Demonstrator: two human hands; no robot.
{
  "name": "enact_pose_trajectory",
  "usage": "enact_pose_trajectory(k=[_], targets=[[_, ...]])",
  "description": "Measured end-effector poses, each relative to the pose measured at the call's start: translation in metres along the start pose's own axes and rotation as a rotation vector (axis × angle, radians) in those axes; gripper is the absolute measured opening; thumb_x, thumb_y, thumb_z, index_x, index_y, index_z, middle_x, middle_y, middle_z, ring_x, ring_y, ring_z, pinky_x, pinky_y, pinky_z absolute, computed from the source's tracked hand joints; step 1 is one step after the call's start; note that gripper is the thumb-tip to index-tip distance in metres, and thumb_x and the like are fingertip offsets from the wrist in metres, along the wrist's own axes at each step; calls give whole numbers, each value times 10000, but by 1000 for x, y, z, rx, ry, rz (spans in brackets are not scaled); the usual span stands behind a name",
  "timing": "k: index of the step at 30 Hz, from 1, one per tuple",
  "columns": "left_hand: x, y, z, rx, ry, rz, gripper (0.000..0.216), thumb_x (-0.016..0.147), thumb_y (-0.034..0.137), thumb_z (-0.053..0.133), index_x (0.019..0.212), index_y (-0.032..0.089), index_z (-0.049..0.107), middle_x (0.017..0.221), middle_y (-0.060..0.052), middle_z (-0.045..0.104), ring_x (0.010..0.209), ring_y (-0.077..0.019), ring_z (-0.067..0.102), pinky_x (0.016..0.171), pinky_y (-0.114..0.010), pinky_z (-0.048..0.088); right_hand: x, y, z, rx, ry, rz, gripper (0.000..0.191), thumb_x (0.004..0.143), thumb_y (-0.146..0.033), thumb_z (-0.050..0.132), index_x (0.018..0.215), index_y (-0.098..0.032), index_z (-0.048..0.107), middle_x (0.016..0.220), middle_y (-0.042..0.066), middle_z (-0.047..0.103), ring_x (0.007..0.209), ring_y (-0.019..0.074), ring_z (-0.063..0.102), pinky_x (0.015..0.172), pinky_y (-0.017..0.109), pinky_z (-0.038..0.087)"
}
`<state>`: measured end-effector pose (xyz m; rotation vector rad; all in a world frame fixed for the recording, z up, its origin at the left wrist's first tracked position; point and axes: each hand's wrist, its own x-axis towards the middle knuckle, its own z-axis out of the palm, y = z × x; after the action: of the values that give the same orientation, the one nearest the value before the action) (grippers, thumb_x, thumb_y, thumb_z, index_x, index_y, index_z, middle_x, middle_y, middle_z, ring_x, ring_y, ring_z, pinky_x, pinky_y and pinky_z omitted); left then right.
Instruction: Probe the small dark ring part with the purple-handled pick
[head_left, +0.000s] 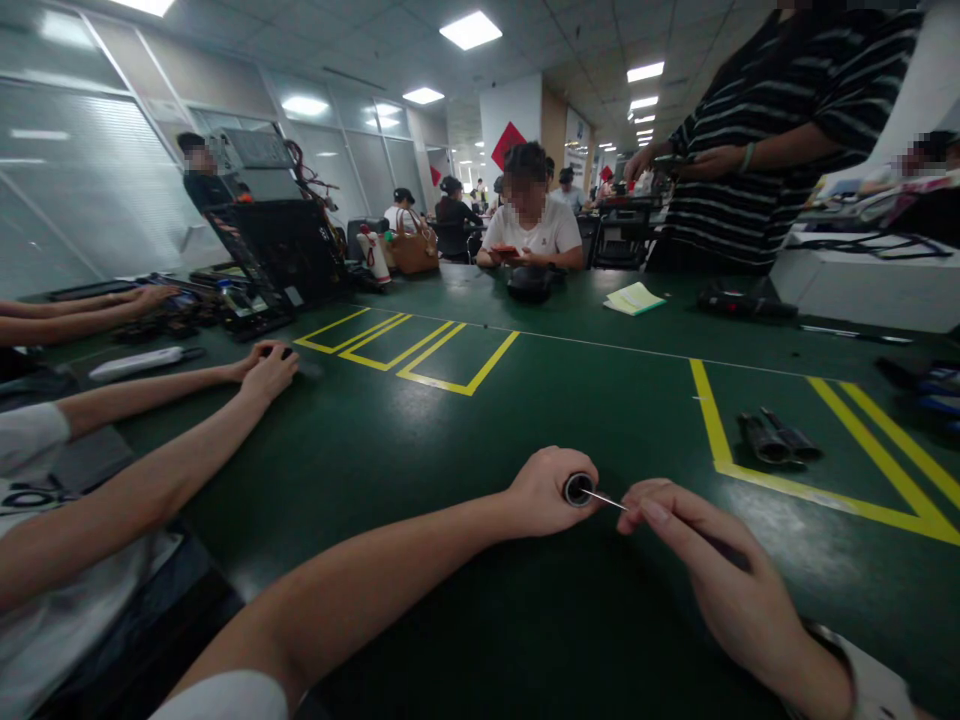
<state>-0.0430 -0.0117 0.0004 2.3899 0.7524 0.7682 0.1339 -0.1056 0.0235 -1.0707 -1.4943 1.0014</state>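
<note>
My left hand (541,492) is wrapped round a dark tube (578,489), its round open end with a pale metal rim facing me. The rest of the tube is hidden in the fist. Between the thumb and fingers of my right hand (716,565) is a thin metal rod (609,502). Its far end reaches into the mouth of the tube; what it touches inside is too dark to tell. Two dark cylindrical parts (772,437) lie side by side on the table to the right, inside a yellow tape outline.
The green table (360,450) carries yellow tape markings (442,383). A co-worker's hands (266,370) work at my left. Equipment (281,250) stands at the back left. Paper (634,298) lies farther back, with a white box (862,280) at right. Other people sit and stand around.
</note>
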Motion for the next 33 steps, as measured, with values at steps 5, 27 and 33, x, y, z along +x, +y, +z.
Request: enact_pose_trajectory(k=[5, 27, 33], targets=[[0, 2, 0, -20, 27, 14, 129, 715, 230, 654, 693, 153, 552, 661, 29, 569, 603, -91, 521, 663, -228, 407, 0, -4, 3, -58, -5, 35, 232, 875, -373, 529, 760, -233, 673, 848, 30, 641, 868, 213, 595, 758, 325, 446], [1, 8, 1, -151, 95, -71, 166, 726, 260, 644, 664, 151, 535, 637, 20, 547, 582, -88, 500, 580, -207, 405, 0, -6, 6, 280, 78, 255, 239, 807, -436, 599, 747, -226, 695, 801, 31, 650, 857, 229, 567, 840, 387, 400], [2, 7, 0, -98, 63, -84, 155, 720, 247, 657, 669, 151, 546, 640, 21, 562, 587, -90, 510, 603, -215, 414, 2, -7, 8, 234, 59, 269, 268, 815, -458, 581, 773, -219, 694, 810, 39, 653, 862, 236, 573, 827, 388, 412]])
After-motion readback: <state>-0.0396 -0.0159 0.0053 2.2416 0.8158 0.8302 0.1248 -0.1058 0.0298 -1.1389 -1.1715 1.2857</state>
